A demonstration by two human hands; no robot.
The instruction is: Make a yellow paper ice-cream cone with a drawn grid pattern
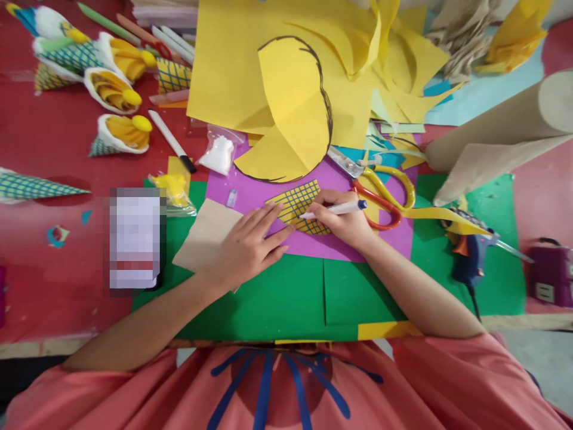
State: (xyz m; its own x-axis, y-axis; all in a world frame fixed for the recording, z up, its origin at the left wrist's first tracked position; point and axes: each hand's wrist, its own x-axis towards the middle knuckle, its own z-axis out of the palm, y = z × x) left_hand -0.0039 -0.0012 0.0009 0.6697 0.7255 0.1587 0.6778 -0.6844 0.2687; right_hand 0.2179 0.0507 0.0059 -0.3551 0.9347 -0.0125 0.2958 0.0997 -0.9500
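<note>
A white marker with a blue end [342,208] is pinched in my right hand [342,224], its tip on a small yellow paper piece [299,194]. Blue lines cross that piece as a grid toward its right side, while its left part shows mostly lines in one direction. My left hand [253,242] lies flat with fingers stretched, fingertips on the left edge of the piece. Under both is a purple sheet [299,243]. Beige paper [203,230] lies partly beneath my left hand. Scissors with red and yellow handles [380,203] rest just beyond my right hand.
A large curved yellow cutout [299,113] with black outline lies ahead. Paper cones [120,134] stand far left, near a black-capped marker [172,140] and a blurred-out phone [134,239]. A glue gun [469,260] and a paper roll [496,128] are at right.
</note>
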